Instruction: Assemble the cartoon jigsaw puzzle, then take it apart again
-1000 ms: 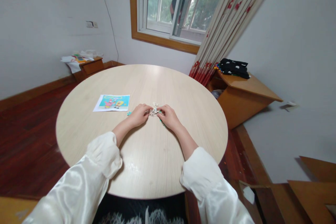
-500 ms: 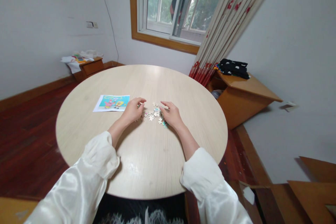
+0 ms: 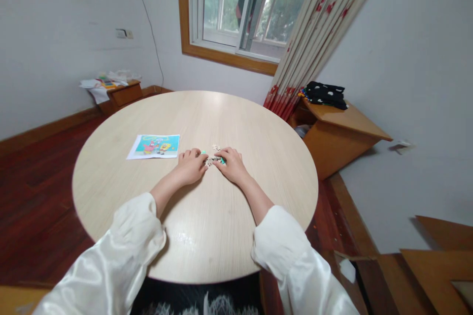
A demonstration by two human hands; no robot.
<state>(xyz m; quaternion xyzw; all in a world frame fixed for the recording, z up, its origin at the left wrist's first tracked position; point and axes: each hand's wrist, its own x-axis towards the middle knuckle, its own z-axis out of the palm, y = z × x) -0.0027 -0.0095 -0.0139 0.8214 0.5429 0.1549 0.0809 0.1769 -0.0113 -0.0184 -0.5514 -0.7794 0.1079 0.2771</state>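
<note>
A small heap of jigsaw pieces (image 3: 209, 161) lies on the round pale table (image 3: 207, 226), between my two hands. My left hand (image 3: 191, 165) rests at the heap's left side, palm down, its fingers apart and touching the pieces. From the right, my right hand (image 3: 232, 165) curves around the other side, thumb and fingers apart, with a green piece showing between them. A few pieces lie just beyond the heap. Left of my left hand is a printed picture (image 3: 155, 146) of cartoon figures on white paper. Pieces under the fingers are hidden.
Behind the table are a window (image 3: 236, 10) and a long curtain (image 3: 318, 24). A wooden cabinet (image 3: 332, 138) with dark cloth on top stands at the right. At the back left, a small wooden stand (image 3: 125, 95) carries papers.
Both hands have closed in on the pieces from the two sides, and the spread pieces are now in a tighter heap. The view has shifted slightly.
</note>
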